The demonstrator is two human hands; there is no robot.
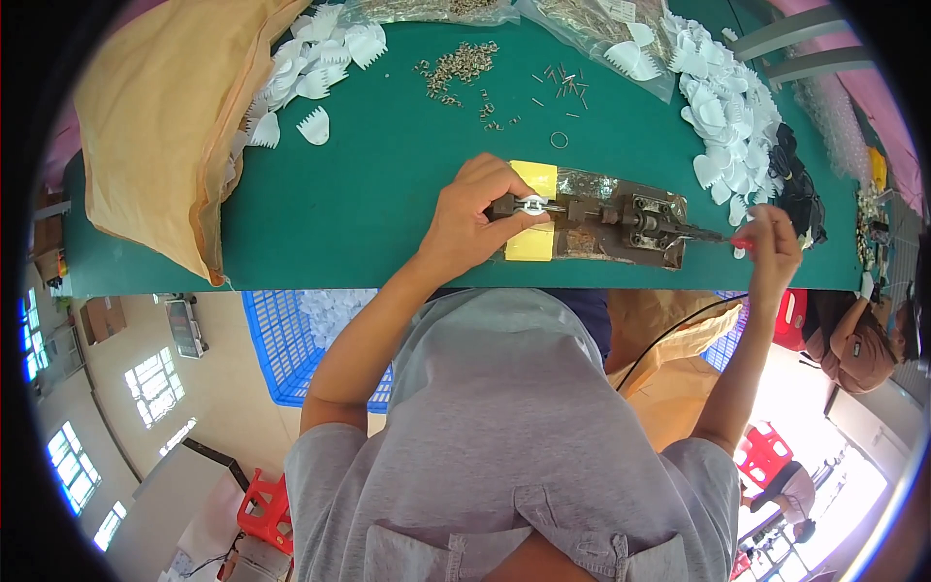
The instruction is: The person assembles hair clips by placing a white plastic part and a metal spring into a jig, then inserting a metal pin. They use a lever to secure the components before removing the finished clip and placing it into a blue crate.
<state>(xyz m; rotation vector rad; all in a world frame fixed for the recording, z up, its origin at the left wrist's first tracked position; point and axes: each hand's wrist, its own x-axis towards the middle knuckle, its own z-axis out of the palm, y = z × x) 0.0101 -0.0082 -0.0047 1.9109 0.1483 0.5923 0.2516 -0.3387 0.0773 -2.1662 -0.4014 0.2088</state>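
A dark metal toggle press [648, 225] lies on a greasy base plate [592, 250] at the table's near edge. At its left end, over a yellow pad [529, 244], my left hand [475, 215] pinches a small white plastic claw clip [531, 205] between thumb and fingers. The clip sits against the press's thin rod; most of it is hidden by my hand. My right hand [773, 246] is closed on the red-tipped lever handle [743, 243] of the press, the lever lying stretched out to the right.
Coiled springs [464, 66] and thin metal pins [566, 81] lie loose beyond the press, near a ring [559, 140]. White toothed clip halves [732, 116] are heaped right; others spill from a paper sack [165, 126] at left. A blue basket [276, 339] stands below the table.
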